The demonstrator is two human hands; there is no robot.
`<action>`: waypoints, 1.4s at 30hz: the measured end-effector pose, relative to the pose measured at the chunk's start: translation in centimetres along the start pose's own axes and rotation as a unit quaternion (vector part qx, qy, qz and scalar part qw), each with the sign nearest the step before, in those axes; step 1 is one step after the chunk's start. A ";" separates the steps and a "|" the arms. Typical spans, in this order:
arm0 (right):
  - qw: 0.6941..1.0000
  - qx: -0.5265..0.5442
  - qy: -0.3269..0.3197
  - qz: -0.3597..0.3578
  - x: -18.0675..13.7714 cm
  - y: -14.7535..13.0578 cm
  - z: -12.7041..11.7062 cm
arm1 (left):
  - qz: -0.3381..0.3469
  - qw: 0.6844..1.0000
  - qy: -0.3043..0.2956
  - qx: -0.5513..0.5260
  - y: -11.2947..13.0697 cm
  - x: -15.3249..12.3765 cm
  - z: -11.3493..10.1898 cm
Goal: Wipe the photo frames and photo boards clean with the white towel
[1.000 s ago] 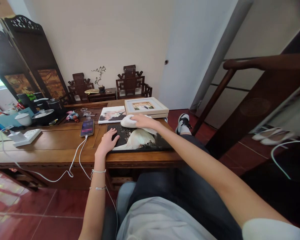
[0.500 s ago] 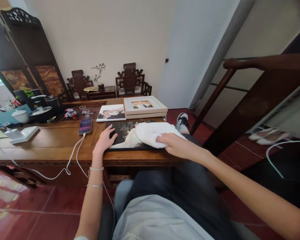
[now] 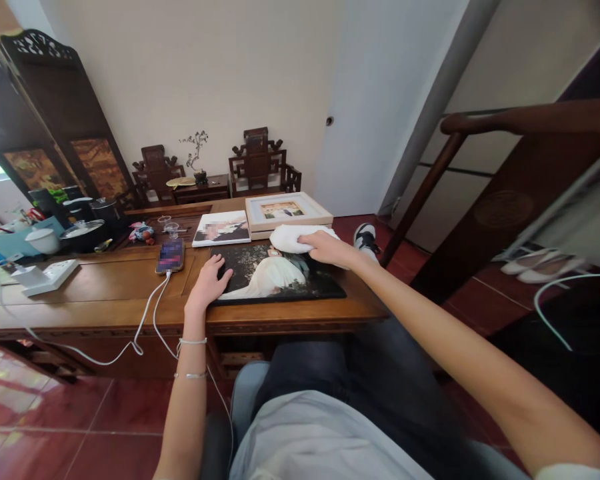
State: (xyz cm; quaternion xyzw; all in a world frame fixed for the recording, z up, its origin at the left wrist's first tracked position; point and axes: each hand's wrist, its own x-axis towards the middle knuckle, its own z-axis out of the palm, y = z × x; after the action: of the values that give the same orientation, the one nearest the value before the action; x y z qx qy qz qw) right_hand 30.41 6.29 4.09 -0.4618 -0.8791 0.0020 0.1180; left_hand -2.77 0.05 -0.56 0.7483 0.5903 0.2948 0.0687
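A dark photo panel showing a figure in a white gown lies flat along the near edge of the wooden table. My left hand rests on its left end, fingers spread and holding nothing. Bunched in my right hand is a white cloth, at the panel's far right edge. The cloth covers part of that edge, and its underside is hidden. My right fingers are closed around the cloth's near side.
Behind the panel lie a smaller white-edged photo panel and light wooden picture frames. A phone with a white cable, a power strip and pots are to the left. A wooden chair stands at right.
My right hand has moved the cloth away from me, from the panel's near right part to its far edge, uncovering the gown. My left hand has stayed in place.
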 end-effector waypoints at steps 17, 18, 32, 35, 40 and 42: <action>0.997 0.017 -0.033 -0.073 -6.2 -1.6 -1.3 | -0.037 0.999 -0.029 0.010 0.3 -0.2 0.1; 0.998 0.009 -0.023 -0.063 -4.7 -1.0 -0.8 | -0.038 0.999 -0.033 0.014 0.5 -0.2 0.0; 0.997 0.036 -0.005 -0.073 -9.4 -2.2 1.4 | -0.081 0.992 -0.090 0.042 1.5 -0.2 -0.4; 0.993 0.065 -0.017 -0.096 -13.5 -3.6 0.6 | -0.080 0.992 -0.091 0.044 1.7 -0.4 -0.5; 0.989 0.077 -0.022 -0.125 -12.9 -3.6 0.0 | -0.084 0.991 -0.096 0.048 1.9 -0.4 -0.7; 0.989 0.069 -0.009 -0.129 -10.3 -2.7 0.3 | -0.081 0.991 -0.097 0.046 1.9 -0.4 -0.7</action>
State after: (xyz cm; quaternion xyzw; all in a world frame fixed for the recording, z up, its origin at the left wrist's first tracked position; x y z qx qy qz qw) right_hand 33.78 -3.56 2.02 -0.3354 -0.9301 0.0514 0.1405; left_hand -1.63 -1.07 0.72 0.7250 0.6530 0.1868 0.1145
